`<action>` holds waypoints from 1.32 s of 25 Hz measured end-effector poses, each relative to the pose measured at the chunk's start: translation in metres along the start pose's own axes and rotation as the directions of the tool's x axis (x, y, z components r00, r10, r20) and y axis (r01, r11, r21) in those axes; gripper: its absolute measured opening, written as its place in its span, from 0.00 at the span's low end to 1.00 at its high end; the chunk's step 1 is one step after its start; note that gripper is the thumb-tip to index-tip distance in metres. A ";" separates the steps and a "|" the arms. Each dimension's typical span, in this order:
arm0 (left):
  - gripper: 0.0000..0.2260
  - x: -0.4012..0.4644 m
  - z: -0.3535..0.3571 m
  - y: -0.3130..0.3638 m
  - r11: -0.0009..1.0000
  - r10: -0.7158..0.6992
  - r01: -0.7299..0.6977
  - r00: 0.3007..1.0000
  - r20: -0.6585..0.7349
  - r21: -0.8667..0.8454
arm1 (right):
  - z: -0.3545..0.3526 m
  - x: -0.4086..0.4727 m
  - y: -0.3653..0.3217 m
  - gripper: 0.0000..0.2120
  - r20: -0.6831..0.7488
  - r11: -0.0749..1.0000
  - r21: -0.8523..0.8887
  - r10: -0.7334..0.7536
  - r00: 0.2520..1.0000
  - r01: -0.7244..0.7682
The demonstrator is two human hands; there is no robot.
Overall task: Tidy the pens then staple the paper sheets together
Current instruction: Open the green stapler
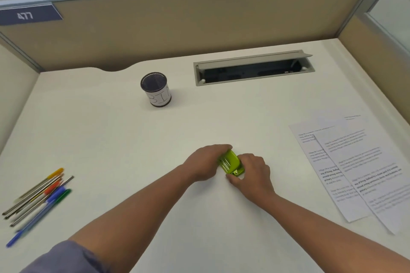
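A lime-green stapler [231, 163] lies on the white desk [133, 150] near the middle, and both hands grip it. My left hand [206, 164] wraps its far end from the left; my right hand [250, 175] holds its near end from the right. Several pens [37, 199] with yellow, red, blue and green caps lie loose at the desk's left edge. A black mesh pen cup [156, 89] with a white label stands empty at the back centre. Two printed paper sheets [355, 168] lie overlapped and askew at the right.
An open grey cable tray [253, 68] is sunk into the desk at the back right. Beige partition walls [177, 24] close off the back and both sides. A blue number plate [28, 15] hangs on the partition's upper left.
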State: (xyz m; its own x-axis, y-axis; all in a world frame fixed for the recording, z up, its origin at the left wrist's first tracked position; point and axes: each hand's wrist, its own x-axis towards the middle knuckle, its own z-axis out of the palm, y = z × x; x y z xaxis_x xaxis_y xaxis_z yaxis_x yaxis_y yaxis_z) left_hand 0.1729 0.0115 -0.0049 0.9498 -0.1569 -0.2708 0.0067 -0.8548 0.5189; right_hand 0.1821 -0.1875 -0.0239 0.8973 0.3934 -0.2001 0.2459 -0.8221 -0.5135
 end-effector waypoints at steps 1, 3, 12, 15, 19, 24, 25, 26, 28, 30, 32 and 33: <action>0.26 0.004 -0.001 -0.002 1.000 0.012 -0.012 1.000 -0.009 0.008 | 0.000 0.003 0.000 0.18 0.005 1.000 0.009 -0.004 1.000 0.004; 0.23 0.010 -0.005 -0.007 0.999 0.048 -0.047 0.998 -0.032 0.017 | -0.004 0.010 -0.003 0.16 0.012 0.999 0.037 -0.015 1.000 0.015; 0.24 0.061 -0.057 -0.041 0.991 0.028 -0.067 0.947 -0.321 -0.112 | -0.045 0.129 -0.027 0.32 0.037 0.986 0.102 -0.140 0.990 0.135; 0.26 0.080 -0.064 -0.053 0.988 -0.033 -0.021 0.939 -0.343 -0.152 | -0.045 0.165 -0.033 0.32 0.041 0.983 0.117 -0.149 0.988 0.143; 0.26 0.100 -0.065 -0.067 0.989 -0.081 0.032 0.932 -0.353 -0.142 | -0.035 0.194 -0.034 0.32 0.055 0.982 0.112 -0.157 0.986 0.150; 0.26 0.110 -0.059 -0.077 0.988 -0.115 0.069 0.930 -0.349 -0.142 | -0.028 0.207 -0.029 0.33 0.051 0.978 0.114 -0.180 0.982 0.173; 0.27 0.110 -0.059 -0.077 0.988 -0.118 0.073 0.929 -0.350 -0.140 | -0.028 0.207 -0.028 0.33 0.048 0.978 0.119 -0.180 0.983 0.173; 0.29 0.109 -0.059 -0.076 0.988 -0.122 0.078 0.929 -0.350 -0.136 | -0.029 0.205 -0.028 0.35 0.047 0.977 0.124 -0.179 0.983 0.172; 0.32 0.104 -0.057 -0.071 0.989 -0.122 0.083 0.919 -0.374 -0.119 | -0.032 0.196 -0.027 0.37 0.043 0.977 0.131 -0.175 0.984 0.168; 0.34 0.094 -0.055 -0.060 0.994 -0.090 0.056 0.896 -0.434 -0.091 | -0.037 0.178 -0.022 0.38 0.023 0.977 0.143 -0.163 0.986 0.158; 0.32 0.081 -0.050 -0.041 0.998 -0.032 0.004 0.882 -0.471 -0.060 | -0.043 0.152 -0.011 0.37 -0.006 0.980 0.146 -0.138 0.990 0.137; 0.31 0.075 -0.045 -0.030 0.999 0.001 -0.023 0.884 -0.467 -0.042 | -0.046 0.137 -0.003 0.36 -0.017 0.983 0.142 -0.118 0.993 0.119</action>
State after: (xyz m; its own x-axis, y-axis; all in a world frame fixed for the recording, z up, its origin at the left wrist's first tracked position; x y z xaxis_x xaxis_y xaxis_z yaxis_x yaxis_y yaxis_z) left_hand 0.2584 0.0477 -0.0038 0.9859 0.0914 0.1402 -0.0025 -0.8295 0.5585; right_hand 0.3211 -0.1506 -0.0114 0.8682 0.4806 -0.1236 0.2966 -0.7022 -0.6472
